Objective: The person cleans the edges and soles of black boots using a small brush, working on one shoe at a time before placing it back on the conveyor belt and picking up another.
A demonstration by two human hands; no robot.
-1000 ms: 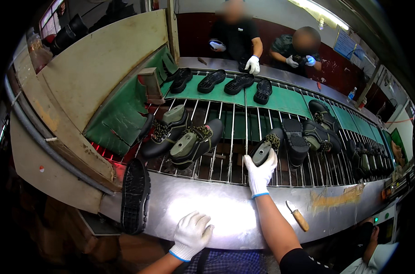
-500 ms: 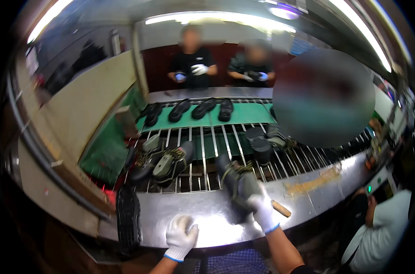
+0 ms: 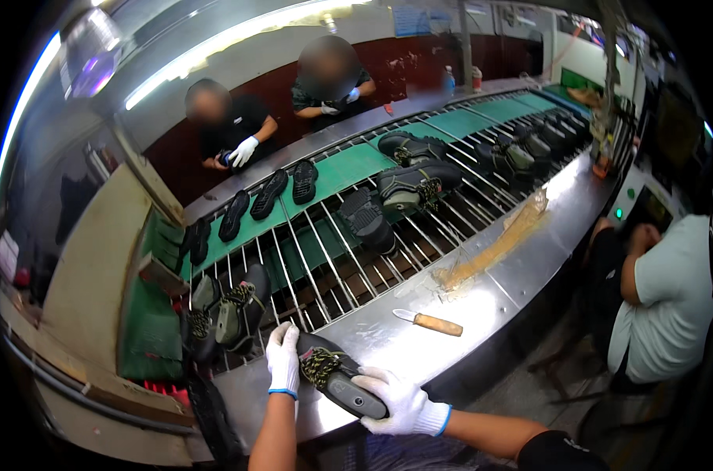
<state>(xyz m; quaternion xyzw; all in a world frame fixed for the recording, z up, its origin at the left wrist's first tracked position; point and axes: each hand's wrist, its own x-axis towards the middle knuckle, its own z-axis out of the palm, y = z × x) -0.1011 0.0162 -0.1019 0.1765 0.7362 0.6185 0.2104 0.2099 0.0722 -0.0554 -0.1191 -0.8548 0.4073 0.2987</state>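
A black and grey work shoe [image 3: 325, 366] with yellow-black laces lies tilted between my two white-gloved hands, over the metal bench edge. Its toe end points away to the left, and its grey end with a small round hole is near me. My left hand [image 3: 283, 358] grips it by the toe end. My right hand [image 3: 397, 402] is wrapped around the side of the grey end. A loose black sole [image 3: 215, 412] lies at the bench's left end. Beyond my right hand, a short knife [image 3: 429, 321] with a wooden handle rests on the bench.
A metal bar rack [image 3: 297, 271] runs behind the bench, with a pair of laced shoes [image 3: 239, 314] at left and several more at right. Black soles [image 3: 270, 195] sit on the green belt [image 3: 345, 169]. Two people work across; another person [image 3: 659, 302] sits at right.
The view has turned to the right. The shoe, held earlier by my right hand alone, has come left and nearer. My left hand, empty on the bench before, now grips its toe end.
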